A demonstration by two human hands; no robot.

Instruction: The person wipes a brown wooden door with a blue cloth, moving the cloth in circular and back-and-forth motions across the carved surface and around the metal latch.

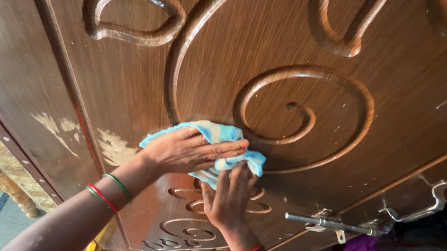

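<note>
A light blue and white cleaning cloth (pixel 219 145) is pressed flat against a dark brown wooden door (pixel 234 56) with raised carved scroll patterns, just below a large spiral scroll (pixel 302 111). The left hand (pixel 190 151) lies over the cloth with its fingers (pixel 226 148) stretched out nearly straight, pinning the cloth to the wood rather than closing round it. The right hand (pixel 229 194) comes up from below, its fingers (pixel 241 172) curled onto the cloth's lower edge and gripping it. Both wrists carry thin red and green bangles (pixel 107 194). To the right, a silver metal sliding bolt (pixel 333 223) sits on the door's edge, with a curved silver metal handle (pixel 421 202) beyond it. A purple cloth (pixel 361 248) lies on the floor below the bolt. Pale scuffed patches (pixel 111 147) mark the door left of the hands.
</note>
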